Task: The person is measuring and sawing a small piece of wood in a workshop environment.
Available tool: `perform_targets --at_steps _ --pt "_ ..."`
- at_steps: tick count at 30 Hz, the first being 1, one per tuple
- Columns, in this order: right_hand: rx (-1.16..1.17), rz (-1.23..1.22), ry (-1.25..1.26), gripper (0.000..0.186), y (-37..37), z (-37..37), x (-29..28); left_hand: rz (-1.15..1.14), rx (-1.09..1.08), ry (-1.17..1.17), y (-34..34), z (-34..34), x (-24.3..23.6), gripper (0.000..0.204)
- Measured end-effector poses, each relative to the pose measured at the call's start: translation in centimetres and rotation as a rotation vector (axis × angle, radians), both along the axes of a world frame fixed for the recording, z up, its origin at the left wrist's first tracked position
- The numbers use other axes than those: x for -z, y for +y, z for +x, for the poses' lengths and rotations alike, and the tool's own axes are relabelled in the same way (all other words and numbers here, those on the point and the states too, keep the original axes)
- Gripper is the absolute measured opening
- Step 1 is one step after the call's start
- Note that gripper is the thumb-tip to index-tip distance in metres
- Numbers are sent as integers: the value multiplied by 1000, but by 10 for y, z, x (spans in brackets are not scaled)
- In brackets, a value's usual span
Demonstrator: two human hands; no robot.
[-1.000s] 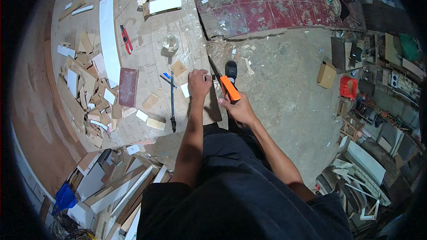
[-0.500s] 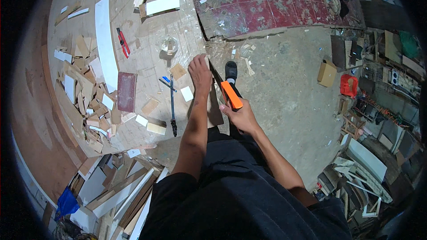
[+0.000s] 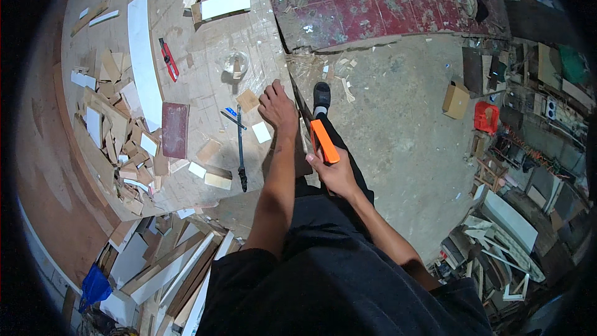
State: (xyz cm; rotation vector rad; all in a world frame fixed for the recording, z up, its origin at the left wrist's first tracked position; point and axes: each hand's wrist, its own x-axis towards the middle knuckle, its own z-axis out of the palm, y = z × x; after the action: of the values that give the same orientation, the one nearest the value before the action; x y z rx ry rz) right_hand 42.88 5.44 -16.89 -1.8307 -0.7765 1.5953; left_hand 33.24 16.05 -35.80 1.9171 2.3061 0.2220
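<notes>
In my right hand (image 3: pixel 336 172) is a handsaw with an orange handle (image 3: pixel 325 141); the fingers wrap round the grip. Its dark, narrow blade (image 3: pixel 302 99) points away from me along the table's edge. My left hand (image 3: pixel 278 108) lies palm down at that edge, fingers stretched out. Beneath it and the forearm, a brown board (image 3: pixel 302 165) shows in part. Whether the saw teeth touch the board I cannot tell. Close to the left hand are a tan wood piece (image 3: pixel 247 101), a white piece (image 3: pixel 261 132) and a dark rod-like tool (image 3: pixel 240 149) with a blue marking.
The worktable (image 3: pixel 205 87) carries a red utility knife (image 3: pixel 168 60), a clear cup (image 3: pixel 236 63), a long white strip (image 3: pixel 144 59), a maroon block (image 3: pixel 175 129) and heaped offcuts (image 3: pixel 118 130). Boards (image 3: pixel 174 280) lean at lower left. A cardboard box (image 3: pixel 456 101) and red container (image 3: pixel 485 117) stand right.
My left hand has slid slightly nearer me, with fingers a little more spread. The right hand and saw have shifted slightly nearer too, and the view has moved a bit.
</notes>
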Motion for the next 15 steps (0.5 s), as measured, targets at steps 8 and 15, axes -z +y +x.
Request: perform_targets --at_steps 8,15 --pt "-1 -10 -6 29 8 -1 -9 71 -84 -215 -5 -1 14 35" --pt "-79 -246 110 31 70 23 -12 111 -33 -236 -7 -1 24 33"
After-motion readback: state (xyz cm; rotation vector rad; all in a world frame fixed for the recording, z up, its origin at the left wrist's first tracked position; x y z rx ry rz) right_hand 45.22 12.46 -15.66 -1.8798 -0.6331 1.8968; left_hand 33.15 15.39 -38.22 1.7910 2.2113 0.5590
